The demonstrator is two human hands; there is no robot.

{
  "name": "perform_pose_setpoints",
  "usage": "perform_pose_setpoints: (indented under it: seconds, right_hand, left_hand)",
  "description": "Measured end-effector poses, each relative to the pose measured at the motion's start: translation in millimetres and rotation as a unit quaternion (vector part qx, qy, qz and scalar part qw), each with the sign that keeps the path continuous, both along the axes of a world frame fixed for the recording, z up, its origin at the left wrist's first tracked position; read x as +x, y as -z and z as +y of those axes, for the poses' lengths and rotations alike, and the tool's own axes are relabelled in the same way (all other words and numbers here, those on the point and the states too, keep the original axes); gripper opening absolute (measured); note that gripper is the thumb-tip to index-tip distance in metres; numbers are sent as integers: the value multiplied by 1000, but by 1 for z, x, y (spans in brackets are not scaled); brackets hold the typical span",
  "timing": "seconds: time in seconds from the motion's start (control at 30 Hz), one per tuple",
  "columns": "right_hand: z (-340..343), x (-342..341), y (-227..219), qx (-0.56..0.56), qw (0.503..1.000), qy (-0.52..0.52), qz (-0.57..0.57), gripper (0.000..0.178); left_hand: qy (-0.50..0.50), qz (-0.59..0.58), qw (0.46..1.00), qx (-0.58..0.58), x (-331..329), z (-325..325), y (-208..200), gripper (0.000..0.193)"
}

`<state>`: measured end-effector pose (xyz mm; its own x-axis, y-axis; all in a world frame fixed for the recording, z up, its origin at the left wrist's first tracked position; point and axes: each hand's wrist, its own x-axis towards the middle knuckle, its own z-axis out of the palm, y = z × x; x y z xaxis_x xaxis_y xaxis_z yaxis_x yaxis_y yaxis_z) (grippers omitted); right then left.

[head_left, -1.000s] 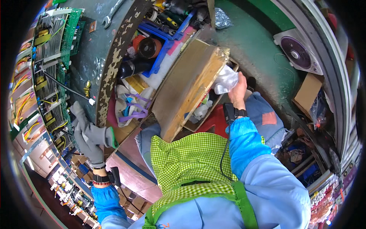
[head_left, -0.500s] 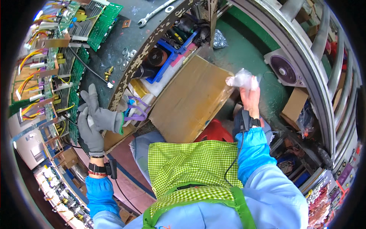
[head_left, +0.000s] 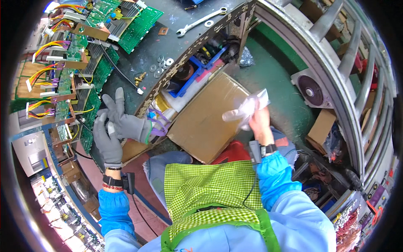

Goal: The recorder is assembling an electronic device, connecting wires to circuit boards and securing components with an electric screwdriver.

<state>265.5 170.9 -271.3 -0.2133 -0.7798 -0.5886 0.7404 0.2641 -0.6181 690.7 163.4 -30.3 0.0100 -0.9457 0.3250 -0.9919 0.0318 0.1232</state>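
Note:
My left hand (head_left: pixel 106 145), in a grey work glove, is closed on a second, empty grey glove (head_left: pixel 131 127) with a green-edged cuff. It holds this at the bench edge, beside the green circuit boards. My right hand (head_left: pixel 262 125) has no work glove on. Its fingers grip a piece of crumpled clear plastic (head_left: pixel 248 107), too blurred to tell whether bag or thin glove, and the plastic hides part of the fingers. Beneath that hand and to its left is a brown cardboard box (head_left: pixel 205 122).
Green circuit boards (head_left: pixel 140 29) with coloured wires line the left of the bench. A wrench (head_left: pixel 201 23), washers (head_left: pixel 159 66) and brass fittings (head_left: pixel 140 78) lie on it. Below its edge sits a blue bin (head_left: pixel 184 86). To the right are a fan (head_left: pixel 312 87) and curved metal rails (head_left: pixel 348 50).
My right hand has moved left and a little down with the plastic, which is now more spread out. My left hand still holds the glove. The whole view has shifted slightly.

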Motion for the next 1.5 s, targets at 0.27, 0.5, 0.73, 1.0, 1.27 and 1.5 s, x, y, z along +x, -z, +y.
perform_pose_setpoints:
  seconds: [0.27, 0.5, 0.73, 1.0, 1.27, 1.5]
  right_hand:
    - [3, 55, -90, -18, 997, -75, -5, 17]
    - [19, 99, -215, -183, 863, -341, 325, 23]
    - [35, 112, -267, -243, 815, -389, 355, 34]
    - [92, 114, -260, -202, 816, -528, 123, 40]
    - [93, 50, -204, -121, 853, -483, 156, 44]
    - [27, -78, -20, 93, 763, -113, 630, 29]
  left_hand:
    - [-9, 23, 995, -96, 7, 35, -16, 43]
    - [171, 374, 907, 87, -109, 81, -63, 37]
    - [33, 664, 712, 225, -126, 107, -37, 27]
    - [-11, 821, 562, 99, -90, 137, -29, 22]
    - [-63, 631, 772, -27, -45, 137, -53, 17]
    - [58, 136, 981, -124, 14, 67, -45, 20]
